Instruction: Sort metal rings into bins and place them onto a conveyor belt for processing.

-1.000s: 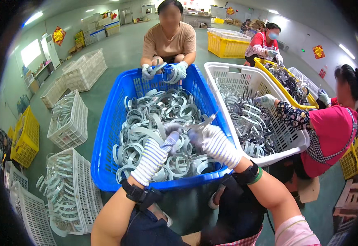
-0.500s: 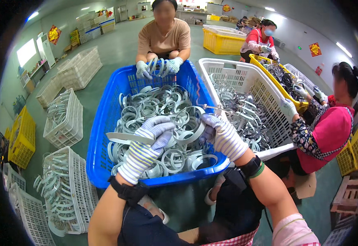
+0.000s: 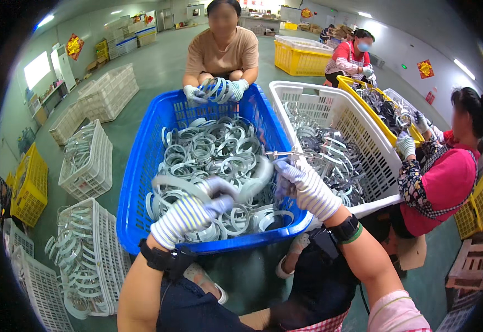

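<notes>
Both my hands wear white gloves with blue-grey stripes. Over the near half of a blue crate (image 3: 132, 182), my left hand (image 3: 189, 213) is closed round a pale grey curved band (image 3: 257, 180), whose other end sticks out past the left side of the glove. Motion blurs the band and these fingers. Close to the crate's right rim, my right hand (image 3: 308, 188) has its fingers pinched together at a thin metal rod (image 3: 286, 154). Whether the rod joins the band is hidden by blur. Many similar curved bands (image 3: 203, 146) fill the crate below.
Across the crate, a person's gloved hands (image 3: 215, 93) hold several bands. On the right stand a white crate (image 3: 363, 133) of metal parts and a yellow crate (image 3: 357, 83) where another person works. White crates of bands (image 3: 108, 249) stand on the floor at left.
My left hand has shifted slightly left and down, and the band now bows more. My right hand has barely moved. The person at right has moved their hands toward the yellow crate.
</notes>
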`<state>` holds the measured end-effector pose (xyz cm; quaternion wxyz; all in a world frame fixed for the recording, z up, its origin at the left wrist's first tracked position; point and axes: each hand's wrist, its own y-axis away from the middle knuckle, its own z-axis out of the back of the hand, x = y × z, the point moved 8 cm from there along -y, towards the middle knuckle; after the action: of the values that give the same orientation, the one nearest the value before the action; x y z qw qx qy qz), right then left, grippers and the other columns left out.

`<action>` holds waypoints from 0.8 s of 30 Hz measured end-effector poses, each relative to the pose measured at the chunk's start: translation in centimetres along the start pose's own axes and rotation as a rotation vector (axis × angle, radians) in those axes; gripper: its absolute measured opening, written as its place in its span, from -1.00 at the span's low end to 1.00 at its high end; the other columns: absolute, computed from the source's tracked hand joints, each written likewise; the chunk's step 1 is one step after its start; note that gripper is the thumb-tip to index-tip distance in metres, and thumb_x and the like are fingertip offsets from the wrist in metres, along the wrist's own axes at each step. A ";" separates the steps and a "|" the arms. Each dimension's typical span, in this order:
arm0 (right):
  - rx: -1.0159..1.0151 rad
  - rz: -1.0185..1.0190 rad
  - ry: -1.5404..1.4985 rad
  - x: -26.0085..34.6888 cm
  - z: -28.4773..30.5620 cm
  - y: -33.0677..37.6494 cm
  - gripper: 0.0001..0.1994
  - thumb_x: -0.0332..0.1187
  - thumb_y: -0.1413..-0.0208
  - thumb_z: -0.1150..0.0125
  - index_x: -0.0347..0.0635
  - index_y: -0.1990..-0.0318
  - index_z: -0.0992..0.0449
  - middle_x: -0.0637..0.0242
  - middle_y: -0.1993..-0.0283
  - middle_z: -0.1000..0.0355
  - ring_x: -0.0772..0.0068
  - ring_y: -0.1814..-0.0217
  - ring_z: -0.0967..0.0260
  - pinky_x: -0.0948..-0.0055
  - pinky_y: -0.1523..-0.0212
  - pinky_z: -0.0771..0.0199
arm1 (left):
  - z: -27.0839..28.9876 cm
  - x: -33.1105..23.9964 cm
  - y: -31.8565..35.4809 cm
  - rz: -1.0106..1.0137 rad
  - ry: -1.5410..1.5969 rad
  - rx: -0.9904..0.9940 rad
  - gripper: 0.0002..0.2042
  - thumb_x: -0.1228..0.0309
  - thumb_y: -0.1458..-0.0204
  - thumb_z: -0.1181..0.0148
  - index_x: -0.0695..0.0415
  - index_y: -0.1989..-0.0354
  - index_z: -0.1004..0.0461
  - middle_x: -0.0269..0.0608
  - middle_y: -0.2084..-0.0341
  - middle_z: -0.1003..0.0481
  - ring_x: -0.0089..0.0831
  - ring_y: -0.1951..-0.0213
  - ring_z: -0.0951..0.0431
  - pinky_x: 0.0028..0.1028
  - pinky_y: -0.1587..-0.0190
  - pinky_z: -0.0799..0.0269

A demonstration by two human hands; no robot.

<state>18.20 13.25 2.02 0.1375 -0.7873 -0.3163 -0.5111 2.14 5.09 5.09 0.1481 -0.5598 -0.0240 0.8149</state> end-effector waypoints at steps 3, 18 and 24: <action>0.014 0.298 0.591 2.9 -0.7 1.1 -0.66 -0.19 -0.15 -0.06 -0.23 0.03 -0.36 0.54 0.33 -0.29 0.73 0.39 -0.16 0.67 0.33 -0.25 | 3.9 2.8 1.0 0.117 0.641 -0.289 -0.82 0.32 -0.06 -0.10 0.10 0.22 -0.37 -0.39 0.49 -0.41 -0.70 0.65 -0.27 -0.63 0.56 -0.26; 0.127 0.705 1.551 2.3 -3.1 2.7 -0.74 -0.32 0.02 -0.17 -0.12 0.14 -0.44 0.16 0.27 -0.48 0.11 0.28 -0.45 0.33 0.29 -0.45 | 4.4 3.0 1.0 0.080 0.896 -0.296 -0.80 0.40 -0.08 -0.07 0.19 0.14 -0.37 -0.30 0.45 -0.46 -0.69 0.66 -0.26 -0.65 0.60 -0.22; 0.118 0.633 1.432 3.0 -2.6 2.6 -0.74 -0.36 -0.03 -0.11 -0.16 0.10 -0.42 0.15 0.28 -0.48 0.13 0.25 -0.46 0.37 0.24 -0.44 | 3.4 1.5 0.9 0.052 0.695 -0.181 -0.69 0.38 0.00 -0.16 0.18 0.08 -0.36 -0.31 0.41 -0.47 -0.71 0.65 -0.22 -0.69 0.62 -0.12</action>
<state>18.80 10.95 6.12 0.4888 -0.3103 0.0620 -0.8130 -1.70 5.03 4.84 0.0765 -0.8149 -0.0301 0.5738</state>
